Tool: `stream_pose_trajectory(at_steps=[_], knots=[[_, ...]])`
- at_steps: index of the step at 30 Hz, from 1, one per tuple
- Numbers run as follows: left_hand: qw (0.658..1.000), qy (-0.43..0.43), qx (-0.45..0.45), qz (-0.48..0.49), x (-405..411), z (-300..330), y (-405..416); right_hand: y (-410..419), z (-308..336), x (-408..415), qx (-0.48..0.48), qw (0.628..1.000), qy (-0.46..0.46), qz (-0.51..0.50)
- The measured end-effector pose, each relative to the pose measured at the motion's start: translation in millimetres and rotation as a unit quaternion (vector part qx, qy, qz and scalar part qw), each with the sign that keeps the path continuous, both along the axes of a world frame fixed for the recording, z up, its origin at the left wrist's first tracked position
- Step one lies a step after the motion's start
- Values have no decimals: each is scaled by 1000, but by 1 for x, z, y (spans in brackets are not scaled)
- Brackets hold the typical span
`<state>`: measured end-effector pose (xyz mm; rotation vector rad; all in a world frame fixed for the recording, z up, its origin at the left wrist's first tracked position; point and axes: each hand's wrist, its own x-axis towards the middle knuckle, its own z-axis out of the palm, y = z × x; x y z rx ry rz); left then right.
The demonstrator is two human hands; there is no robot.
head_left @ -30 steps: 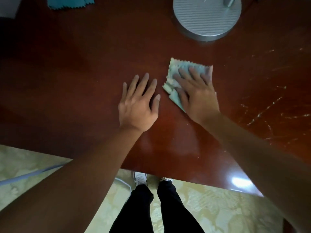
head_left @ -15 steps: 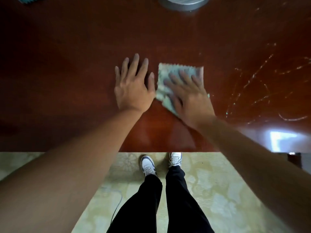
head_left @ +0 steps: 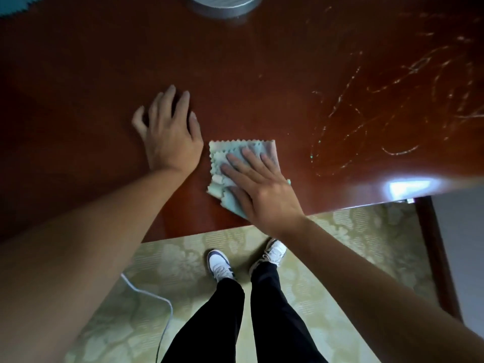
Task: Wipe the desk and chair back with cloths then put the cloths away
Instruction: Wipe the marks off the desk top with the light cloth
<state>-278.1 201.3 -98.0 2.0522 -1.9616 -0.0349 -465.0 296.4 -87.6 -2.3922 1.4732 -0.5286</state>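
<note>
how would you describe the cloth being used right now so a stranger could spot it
On the dark red desk, look near its front edge. The pale green cloth lies flat under the right hand, beside the bare left hand. Its zigzag edges and light colour distinguish it from the darker teal cloth at the far-left corner.

Floor (head_left: 327, 258): pale green-gold covering with a large floral pattern, a thin light cable (head_left: 162, 305) trailing across it at lower left. Dark reddish wooden leg or frame post (head_left: 434, 258) runs down the right side; beyond it a grey strip (head_left: 463, 244), possibly wall. Bright patch of reflected light (head_left: 408, 186) at right, source not visible.
</note>
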Motion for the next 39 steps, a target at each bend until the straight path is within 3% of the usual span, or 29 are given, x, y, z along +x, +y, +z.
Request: stream_pose_trajectory(at_steps=[3, 6, 8, 10, 21, 26, 31, 36, 39], knots=[[998, 16, -22, -53, -17, 0, 3, -44, 8, -7, 38, 995, -36, -82], [995, 40, -28, -83, -54, 2, 6, -89, 29, -24, 105, 940, -207, -249], [994, 63, -17, -89, -82, 5, 8, -117, 43, -42, 86, 911, -262, -306], [991, 69, 0, -117, -107, 7, 8, -139, 54, -61, 52, 907, -275, -316], [977, -35, 21, -209, -150, 12, -56, -236, 69, -171, -10, 928, -165, -334], [990, -27, 15, -141, -169, 16, -101, -287, 70, -205, -40, 944, -126, -302], [988, -38, 37, -147, -191, 10, -129, -335, 62, -240, -69, 962, -58, -257], [991, -15, 3, -132, -194, 3, -129, -357, 31, -253, 9, 978, 71, -194], [991, -8, -4, -130, -194, 4, -130, -357, 14, -252, 37, 981, 87, -168]])
